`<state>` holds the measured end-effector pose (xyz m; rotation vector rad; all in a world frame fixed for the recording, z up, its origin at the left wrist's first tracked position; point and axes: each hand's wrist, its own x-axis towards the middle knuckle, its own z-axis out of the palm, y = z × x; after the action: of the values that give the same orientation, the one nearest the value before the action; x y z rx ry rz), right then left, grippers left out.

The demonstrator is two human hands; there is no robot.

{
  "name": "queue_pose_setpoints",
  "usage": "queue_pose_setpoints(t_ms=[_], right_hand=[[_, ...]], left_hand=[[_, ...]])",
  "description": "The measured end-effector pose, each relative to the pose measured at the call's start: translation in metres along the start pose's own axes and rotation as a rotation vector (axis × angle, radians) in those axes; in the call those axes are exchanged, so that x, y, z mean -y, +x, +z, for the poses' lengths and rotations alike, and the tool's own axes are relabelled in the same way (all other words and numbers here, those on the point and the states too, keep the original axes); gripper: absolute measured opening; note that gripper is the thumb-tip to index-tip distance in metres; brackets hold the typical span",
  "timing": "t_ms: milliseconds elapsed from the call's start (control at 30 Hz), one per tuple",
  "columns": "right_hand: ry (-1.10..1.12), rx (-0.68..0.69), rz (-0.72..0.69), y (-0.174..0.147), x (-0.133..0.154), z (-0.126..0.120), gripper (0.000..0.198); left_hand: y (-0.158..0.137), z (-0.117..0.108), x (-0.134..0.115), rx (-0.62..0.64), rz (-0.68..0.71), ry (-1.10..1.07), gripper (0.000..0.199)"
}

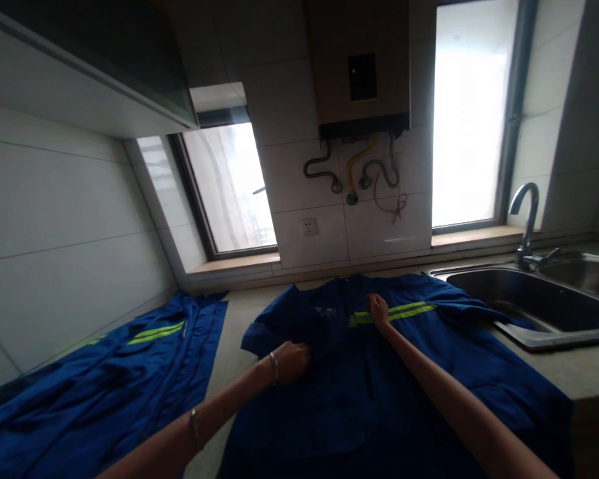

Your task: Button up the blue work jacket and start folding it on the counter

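Observation:
A dark blue work jacket [339, 412] with yellow-green stripes lies spread over the counter in front of me, its collar end toward the wall. My left hand [293, 362], with bracelets on that arm, is closed on the cloth at the left front. Farther up, my right hand [378, 311] pinches the jacket near the front opening, beside the striped band. The exact grip of the left fingertips is hidden by the dark cloth. The right sleeve side reaches toward the sink edge.
Another blue garment [150, 379] with matching stripes lies at the left. A steel sink [534, 342] with a faucet [529, 219] sits at the right. A water heater [362, 73] with pipes hangs above, between two windows; an upper cabinet [104, 73] juts out at upper left.

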<state>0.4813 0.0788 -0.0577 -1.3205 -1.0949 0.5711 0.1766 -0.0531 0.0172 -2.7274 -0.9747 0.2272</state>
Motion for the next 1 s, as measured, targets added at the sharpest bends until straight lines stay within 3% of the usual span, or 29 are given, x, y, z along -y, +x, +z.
queue_pose_setpoints(t_ms=[67,233,333,500,633,767,1000], right_hand=[[-0.006,0.012,-0.002,-0.001,0.0,0.001,0.043],[-0.056,0.065,-0.007,-0.001,-0.001,0.003,0.044],[-0.116,0.129,-0.024,0.0,0.0,0.002,0.037],[-0.23,0.291,-0.06,-0.003,0.006,-0.006,0.017],[-0.252,0.426,-0.108,-0.011,0.008,-0.014,0.015],[-0.212,0.537,-0.14,-0.019,0.004,-0.021,0.019],[-0.112,0.546,-0.114,-0.027,-0.003,-0.026,0.028]], left_hand=[[-0.003,0.004,-0.017,0.041,0.051,0.041,0.018],[-0.003,-0.019,-0.026,0.025,-0.076,-0.067,0.039],[0.014,-0.024,-0.041,-0.039,-0.101,-0.141,0.044],[0.057,-0.008,-0.074,-0.19,-0.101,-0.202,0.056],[0.082,0.005,-0.089,-0.207,-0.083,-0.186,0.051],[0.085,0.005,-0.093,-0.22,-0.07,-0.198,0.044],[0.087,0.003,-0.1,-0.231,-0.101,-0.156,0.037]])
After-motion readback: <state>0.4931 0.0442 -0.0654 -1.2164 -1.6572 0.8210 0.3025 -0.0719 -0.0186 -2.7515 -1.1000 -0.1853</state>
